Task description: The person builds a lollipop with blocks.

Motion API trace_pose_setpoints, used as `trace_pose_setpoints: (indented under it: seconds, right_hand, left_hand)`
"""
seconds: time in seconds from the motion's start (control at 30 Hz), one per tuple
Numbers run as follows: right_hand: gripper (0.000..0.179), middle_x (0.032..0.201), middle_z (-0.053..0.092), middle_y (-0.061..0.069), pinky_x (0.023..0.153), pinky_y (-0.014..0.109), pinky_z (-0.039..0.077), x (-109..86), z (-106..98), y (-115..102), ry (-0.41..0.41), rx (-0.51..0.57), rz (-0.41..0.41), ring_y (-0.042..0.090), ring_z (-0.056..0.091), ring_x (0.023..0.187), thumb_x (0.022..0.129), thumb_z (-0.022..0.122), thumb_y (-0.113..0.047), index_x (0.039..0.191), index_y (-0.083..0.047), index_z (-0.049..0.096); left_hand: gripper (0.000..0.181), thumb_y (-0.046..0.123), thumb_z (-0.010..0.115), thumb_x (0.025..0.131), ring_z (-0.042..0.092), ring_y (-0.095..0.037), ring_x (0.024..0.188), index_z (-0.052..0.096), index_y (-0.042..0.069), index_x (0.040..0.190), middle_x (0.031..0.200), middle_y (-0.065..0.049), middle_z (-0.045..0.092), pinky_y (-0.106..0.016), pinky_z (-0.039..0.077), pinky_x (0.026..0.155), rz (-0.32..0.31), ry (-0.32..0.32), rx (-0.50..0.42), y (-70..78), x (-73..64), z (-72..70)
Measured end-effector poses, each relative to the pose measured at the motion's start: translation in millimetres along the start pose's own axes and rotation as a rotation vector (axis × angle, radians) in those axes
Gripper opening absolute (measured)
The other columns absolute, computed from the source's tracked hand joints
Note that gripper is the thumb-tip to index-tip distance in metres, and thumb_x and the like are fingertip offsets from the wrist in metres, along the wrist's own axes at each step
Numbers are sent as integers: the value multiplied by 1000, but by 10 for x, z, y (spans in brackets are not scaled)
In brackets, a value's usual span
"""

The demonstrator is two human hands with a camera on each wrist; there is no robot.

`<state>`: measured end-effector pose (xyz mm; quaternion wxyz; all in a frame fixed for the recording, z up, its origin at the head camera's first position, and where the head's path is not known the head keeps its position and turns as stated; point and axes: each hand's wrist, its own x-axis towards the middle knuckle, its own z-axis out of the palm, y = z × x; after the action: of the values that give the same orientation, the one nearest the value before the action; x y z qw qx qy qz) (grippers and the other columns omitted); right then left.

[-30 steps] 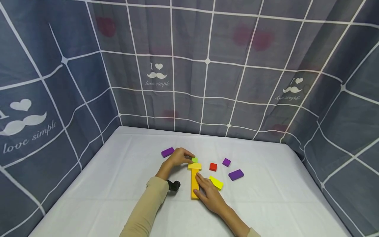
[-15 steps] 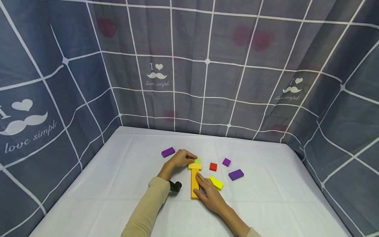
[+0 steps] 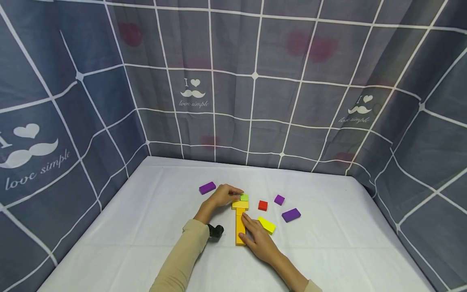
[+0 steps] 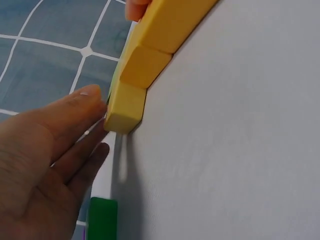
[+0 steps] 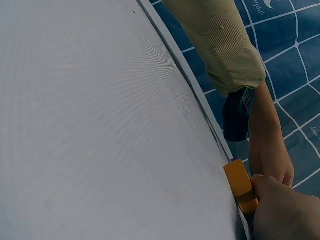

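Observation:
A T-shaped row of blocks lies on the white table: a long orange-yellow block (image 3: 240, 231) with a shorter one above it, then a yellow crosspiece (image 3: 240, 205). A light green block (image 3: 244, 197) sits at the crosspiece's far side. My left hand (image 3: 225, 195) touches its left edge with fairly straight fingers; the left wrist view shows the thumb beside the yellow end, partly hiding the contact. My right hand (image 3: 260, 240) rests along the long block, thumb and fingertips on it. In the right wrist view, the thumb lies against the orange-yellow side.
Right of the row lie a yellow block (image 3: 266, 225), a red block (image 3: 262, 205), a small purple block (image 3: 279, 200) and a longer purple block (image 3: 291, 215). Another purple block (image 3: 207, 187) lies far left. A dark green block (image 4: 102, 220) shows in the left wrist view. Patterned curtains (image 3: 233, 93) surround the table.
The light green block has shifted slightly right along the crosspiece, and my left hand has moved right with it. My right hand has stayed in place on the long block.

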<state>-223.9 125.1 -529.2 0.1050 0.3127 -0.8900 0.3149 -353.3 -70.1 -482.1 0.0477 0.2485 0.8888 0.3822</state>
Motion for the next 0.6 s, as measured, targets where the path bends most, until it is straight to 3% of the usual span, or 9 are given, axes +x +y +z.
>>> trace_pose_setpoints:
  seconds: [0.17,0.33,0.4,0.6]
  right_hand:
    - [57,146,35,4,98,42,39,-3,9,1,6,13,1,16,43,122,94,51,-39,138,-3,42]
    - [57,147,33,1,100,40,38,-1,0,-1,-9,32,30,13,41,123,93,51,-39,139,-5,41]
    - [58,147,33,0,101,39,37,-3,-5,-2,-15,32,39,13,40,124,93,51,-39,139,-6,40]
    - [59,147,33,1,101,39,37,-10,-2,-3,-13,39,29,13,40,124,93,51,-40,139,-5,40]
  left_hand:
    - [28,17,64,88,56,-28,110,67,11,115,115,-7,63,-42,45,93,11,108,-49,-60,-93,-107]
    - [29,17,69,84,58,-28,108,68,11,113,113,-6,64,-42,47,90,-9,212,-40,-164,-229,-238]
    - [31,17,70,82,58,-27,107,68,11,112,112,-6,65,-41,47,90,-25,226,-29,-209,-289,-274]
    - [36,13,75,76,60,-29,103,68,4,110,106,-11,67,-40,48,89,13,225,-2,-310,-479,-335]
